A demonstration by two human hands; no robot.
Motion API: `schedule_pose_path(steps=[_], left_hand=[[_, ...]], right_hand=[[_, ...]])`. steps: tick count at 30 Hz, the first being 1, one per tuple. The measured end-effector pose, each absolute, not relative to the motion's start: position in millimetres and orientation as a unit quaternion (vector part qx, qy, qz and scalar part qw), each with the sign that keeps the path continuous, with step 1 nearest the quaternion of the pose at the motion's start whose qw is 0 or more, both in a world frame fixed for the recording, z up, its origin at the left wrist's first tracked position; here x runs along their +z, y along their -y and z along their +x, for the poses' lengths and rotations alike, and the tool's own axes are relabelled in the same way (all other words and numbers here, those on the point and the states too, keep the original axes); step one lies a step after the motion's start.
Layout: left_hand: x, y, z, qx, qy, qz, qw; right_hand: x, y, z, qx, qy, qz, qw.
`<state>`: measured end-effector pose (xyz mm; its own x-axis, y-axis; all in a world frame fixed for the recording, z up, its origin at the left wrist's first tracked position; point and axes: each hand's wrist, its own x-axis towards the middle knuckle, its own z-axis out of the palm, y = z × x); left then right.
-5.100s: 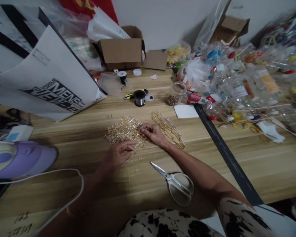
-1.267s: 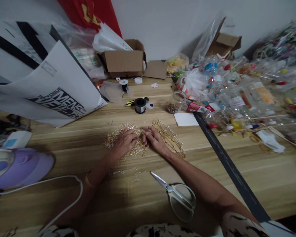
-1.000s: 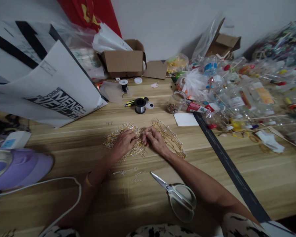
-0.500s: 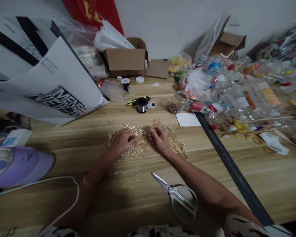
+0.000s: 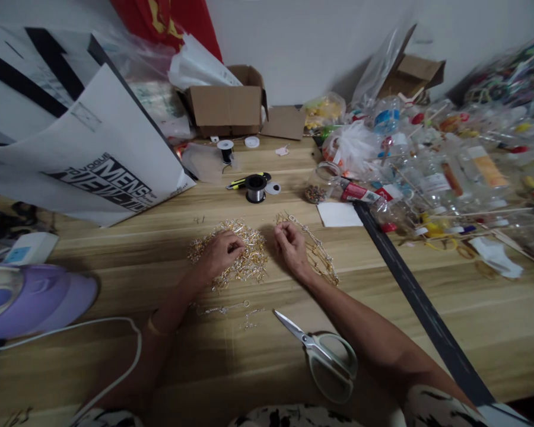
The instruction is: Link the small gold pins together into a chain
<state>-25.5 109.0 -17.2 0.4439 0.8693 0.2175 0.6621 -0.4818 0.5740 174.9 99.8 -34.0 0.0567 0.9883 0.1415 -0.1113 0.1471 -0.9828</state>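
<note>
A loose pile of small gold and silver metal pieces [image 5: 247, 261] lies on the wooden table. Over its left part rests my left hand [image 5: 225, 252], thumb and fingers pinched together; whatever they hold is too small to make out. Just right of the pile is my right hand [image 5: 290, 244], also in a pinch, its contents hidden. Partly under and beside that hand lie gold and silver chains [image 5: 323, 258]. Nearer me are a short silver chain [image 5: 225, 309] with a ring end and a smaller chain piece [image 5: 250, 320]. Scissors [image 5: 314, 347] with pale handles lie below my right forearm.
Behind the pile stand a wire spool [image 5: 255, 188], a yellow-black cutter [image 5: 238, 184] and a jar of beads [image 5: 319, 185]. A white paper bag [image 5: 89, 142] and a purple appliance [image 5: 40, 299] are at left. Plastic bottles [image 5: 431, 169] crowd the right; a cardboard box [image 5: 225, 110] sits behind.
My right hand has shifted slightly to the right, away from the pile. My left hand stays over the pile, its pinch nearly unchanged.
</note>
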Motion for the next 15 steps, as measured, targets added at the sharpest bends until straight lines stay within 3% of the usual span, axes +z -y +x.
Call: schedule_pose_path(steps=[15], left_hand=[[-21.8, -104.2, -20.2, 0.215, -0.431, 0.862, 0.161]], right_hand=[[-34.3, -99.7, 175.0, 0.47, 0.521, -0.446, 0.556]])
